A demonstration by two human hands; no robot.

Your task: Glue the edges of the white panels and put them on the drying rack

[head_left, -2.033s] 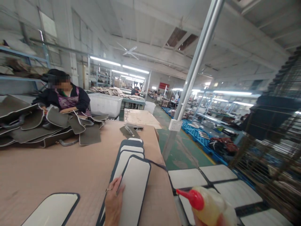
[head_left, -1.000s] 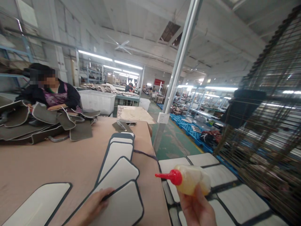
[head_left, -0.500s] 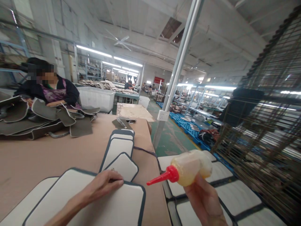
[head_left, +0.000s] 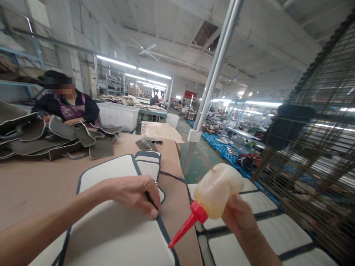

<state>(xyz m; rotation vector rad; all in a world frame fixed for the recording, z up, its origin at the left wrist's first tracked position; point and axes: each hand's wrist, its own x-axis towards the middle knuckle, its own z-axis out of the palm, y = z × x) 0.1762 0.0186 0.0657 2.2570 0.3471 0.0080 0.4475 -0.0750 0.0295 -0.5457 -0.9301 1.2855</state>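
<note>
My right hand [head_left: 240,212] is wrapped around a squeeze bottle [head_left: 219,190] of yellowish liquid, tilted so that its red nozzle [head_left: 184,229] points down and left. The nozzle tip is at the dark edging of a white panel [head_left: 119,236] in front of me. My left hand [head_left: 138,195] is closed over that panel's right edge, thumb and curled fingers pinching the dark edging; part of the edging is hidden under the fingers. Beyond the left wrist lies another white, dark-edged panel [head_left: 108,171], partly covered by the hand and arm.
Smaller edged panels [head_left: 148,166] overlap farther up the brown table [head_left: 24,192]. Grey pieces [head_left: 69,142] are heaped at left before a seated co-worker [head_left: 74,107]. White panels [head_left: 283,229] lie right of the table edge. A post [head_left: 210,81] and wire rack [head_left: 318,129] stand beyond.
The bottle has tipped steeper, bringing its nozzle down to the panel edge. My left hand has shifted right and curled over the edging. The large panels have turned and moved apart.
</note>
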